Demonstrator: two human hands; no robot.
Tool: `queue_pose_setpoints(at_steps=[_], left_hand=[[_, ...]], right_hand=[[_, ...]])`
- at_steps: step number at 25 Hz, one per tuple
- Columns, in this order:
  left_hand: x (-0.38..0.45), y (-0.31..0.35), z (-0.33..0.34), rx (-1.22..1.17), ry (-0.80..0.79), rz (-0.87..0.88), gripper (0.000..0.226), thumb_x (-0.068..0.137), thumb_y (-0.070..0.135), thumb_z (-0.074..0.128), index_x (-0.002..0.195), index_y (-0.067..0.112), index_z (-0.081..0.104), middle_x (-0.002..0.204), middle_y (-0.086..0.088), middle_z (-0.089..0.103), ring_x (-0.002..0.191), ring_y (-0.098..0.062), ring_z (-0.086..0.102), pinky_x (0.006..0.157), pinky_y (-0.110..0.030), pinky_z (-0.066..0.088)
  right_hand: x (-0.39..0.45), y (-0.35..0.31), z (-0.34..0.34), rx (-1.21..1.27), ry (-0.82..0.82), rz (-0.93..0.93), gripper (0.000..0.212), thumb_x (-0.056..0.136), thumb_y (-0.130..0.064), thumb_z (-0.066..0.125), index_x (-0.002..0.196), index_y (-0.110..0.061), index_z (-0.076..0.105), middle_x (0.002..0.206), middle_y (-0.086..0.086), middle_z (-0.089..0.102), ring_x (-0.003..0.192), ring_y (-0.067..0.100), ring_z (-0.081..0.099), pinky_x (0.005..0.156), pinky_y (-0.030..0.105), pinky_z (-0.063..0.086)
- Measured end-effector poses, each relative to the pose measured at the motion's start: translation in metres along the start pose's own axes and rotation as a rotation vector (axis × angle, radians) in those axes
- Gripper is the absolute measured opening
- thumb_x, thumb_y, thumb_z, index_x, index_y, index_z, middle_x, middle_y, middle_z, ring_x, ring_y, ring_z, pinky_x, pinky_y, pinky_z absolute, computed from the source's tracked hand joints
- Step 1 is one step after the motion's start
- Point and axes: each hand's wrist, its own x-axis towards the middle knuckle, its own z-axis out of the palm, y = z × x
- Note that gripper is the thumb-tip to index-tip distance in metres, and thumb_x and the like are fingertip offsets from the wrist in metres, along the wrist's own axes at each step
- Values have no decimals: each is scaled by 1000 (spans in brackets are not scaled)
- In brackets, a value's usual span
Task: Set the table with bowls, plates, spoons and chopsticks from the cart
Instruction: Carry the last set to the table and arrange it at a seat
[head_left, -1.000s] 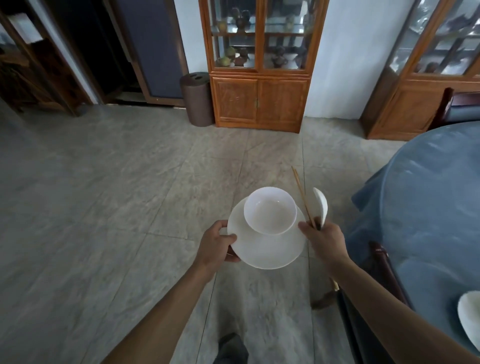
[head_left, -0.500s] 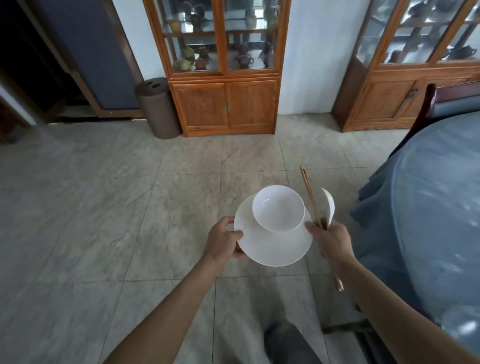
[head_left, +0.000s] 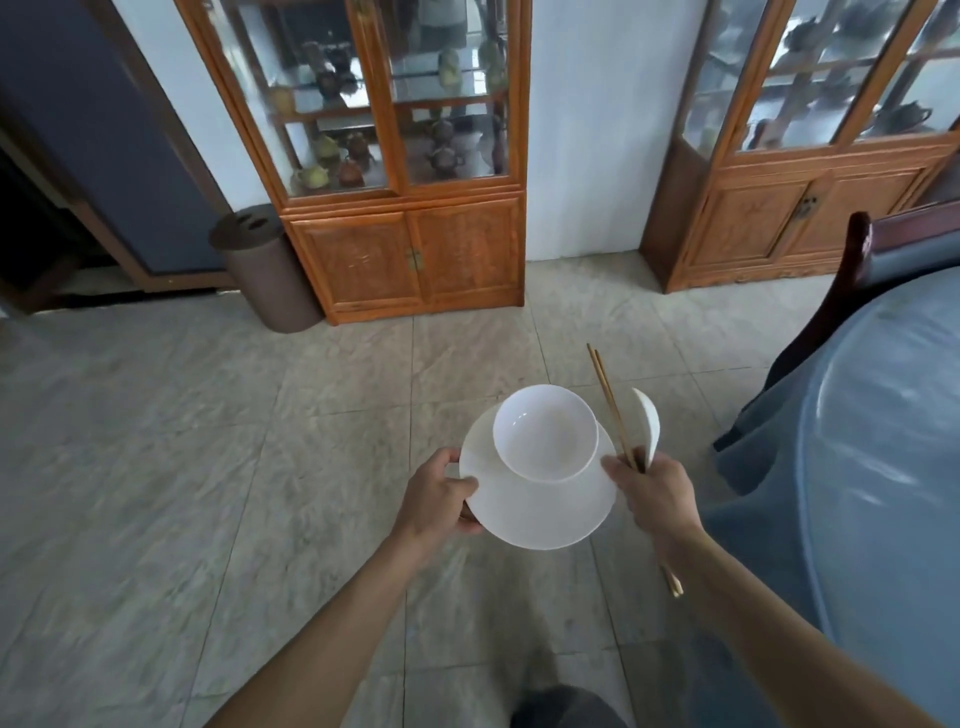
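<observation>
Mid-carry, one place setting in hand. Left hand (head_left: 439, 496) grips plate (head_left: 540, 512) at its left rim, thumb on top, fingers curled under. Bowl (head_left: 544, 432) sits loose on plate's far half, empty. Right hand (head_left: 655, 496) fingers wrapped round chopsticks (head_left: 613, 410) + spoon (head_left: 648, 426), tips up, hand touching plate's right rim. Table (head_left: 883, 441) w/ blue cloth is to the right, chair (head_left: 852, 291) beside it. Rec: keep plate level so bowl doesn't slide, set plate down first, then free utensils.
</observation>
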Motion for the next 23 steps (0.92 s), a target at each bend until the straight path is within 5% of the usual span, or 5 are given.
queue_pose_setpoints(at_steps=[9,14,23], left_hand=[[156,83,39,61,-119,12,26,87,7,58,109,20,58,83,-14,75,64,-27,75,49,-29,56],[262,130,59,116,-197,62,22,85,8,58,103,21,58,80,-15,74,61,-29,74,47,-30,54],[435,221,104,250,-361,126,22,84,13,58,102,26,59,83,-11,73,59,-25,74,43,-28,52]], right_hand=[[146,-57,-11,34,70,61,23,90,-30,68,83,-8,68,75,14,65,58,20,53,55,32,49],[230,-87,-8,65,177,71,23,90,-26,68,77,-7,66,59,3,55,49,14,47,40,22,41],[370,-136,-7,145,376,187,29,87,-28,70,78,-1,64,53,0,47,50,16,42,49,32,39]])
